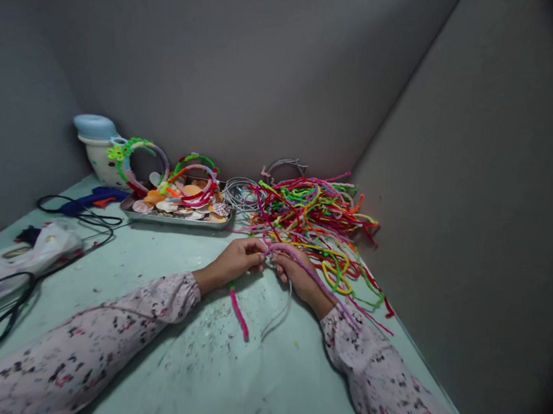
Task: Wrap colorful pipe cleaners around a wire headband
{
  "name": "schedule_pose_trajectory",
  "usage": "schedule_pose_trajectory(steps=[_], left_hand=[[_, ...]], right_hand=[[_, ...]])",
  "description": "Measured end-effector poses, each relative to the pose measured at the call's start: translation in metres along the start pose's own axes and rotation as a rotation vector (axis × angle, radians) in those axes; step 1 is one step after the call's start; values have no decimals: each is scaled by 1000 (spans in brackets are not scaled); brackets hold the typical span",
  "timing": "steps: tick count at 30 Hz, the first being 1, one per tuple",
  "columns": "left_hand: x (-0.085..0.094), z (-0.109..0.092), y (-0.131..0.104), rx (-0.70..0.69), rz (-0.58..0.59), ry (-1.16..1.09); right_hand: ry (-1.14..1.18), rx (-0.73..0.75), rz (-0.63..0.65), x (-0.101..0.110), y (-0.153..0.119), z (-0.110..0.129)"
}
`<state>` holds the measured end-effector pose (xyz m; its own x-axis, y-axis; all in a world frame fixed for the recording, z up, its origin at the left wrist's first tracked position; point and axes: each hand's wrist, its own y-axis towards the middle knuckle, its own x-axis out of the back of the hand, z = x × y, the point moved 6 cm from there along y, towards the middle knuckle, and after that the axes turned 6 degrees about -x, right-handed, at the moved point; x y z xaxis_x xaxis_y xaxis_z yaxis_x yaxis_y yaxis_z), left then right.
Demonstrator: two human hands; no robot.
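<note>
Near the middle of the table, my left hand (246,257) pinches the end of a purple pipe cleaner (316,277). Close beside it on the right, my right hand (295,272) has its fingers closed around the same piece, and the purple length trails back over my right wrist and sleeve. A thin grey wire (287,307) hangs in a curve below my right hand. Under my left hand a pink pipe cleaner (238,315) with a green end points down toward the table.
Behind my hands stands a metal tray (182,221) of shells and decorated hoops. Colourful pipe cleaners (314,209) lie heaped at the back right, beside coiled wire (242,194). A black cable (33,279), plastic bag (44,249) and blue-lidded container (102,159) are left.
</note>
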<state>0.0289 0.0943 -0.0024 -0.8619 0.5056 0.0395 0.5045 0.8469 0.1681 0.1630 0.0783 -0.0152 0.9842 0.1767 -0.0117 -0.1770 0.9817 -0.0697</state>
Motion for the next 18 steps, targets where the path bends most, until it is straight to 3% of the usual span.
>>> schedule_pose_trajectory(steps=[11,18], left_hand=[[-1,0,-1,-19,5,8],[1,-3,-3,-3,-29,70]], right_hand=[[40,-92,-19,-1,-4,7],[128,-173,-2,3,3,-5]])
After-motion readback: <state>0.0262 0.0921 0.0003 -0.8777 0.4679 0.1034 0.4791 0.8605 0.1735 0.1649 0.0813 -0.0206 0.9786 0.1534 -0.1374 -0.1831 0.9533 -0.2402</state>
